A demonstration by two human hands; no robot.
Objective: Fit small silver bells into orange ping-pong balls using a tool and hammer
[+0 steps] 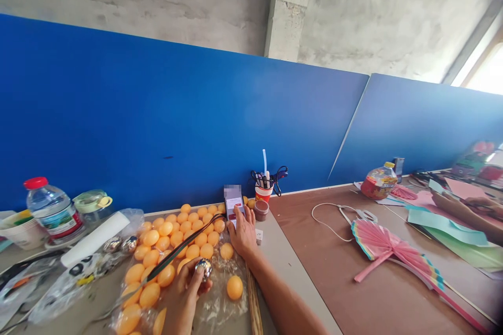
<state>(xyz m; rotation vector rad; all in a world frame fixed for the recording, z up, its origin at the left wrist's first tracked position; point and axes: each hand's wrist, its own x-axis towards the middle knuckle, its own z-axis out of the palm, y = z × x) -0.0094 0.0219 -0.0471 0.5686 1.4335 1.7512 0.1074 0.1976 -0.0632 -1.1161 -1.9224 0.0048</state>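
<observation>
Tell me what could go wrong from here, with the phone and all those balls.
The smooth silver ball sits at the fingertips of the left hand, so it might slip and drop.

The phone stands tilted by the blue partition; a firm press from the right hand could shift it.

The dark strap lies across the orange balls; a tug on it might set some rolling.

Left hand (188, 287), right hand (244, 234) and right forearm (281, 293) are bare.
</observation>
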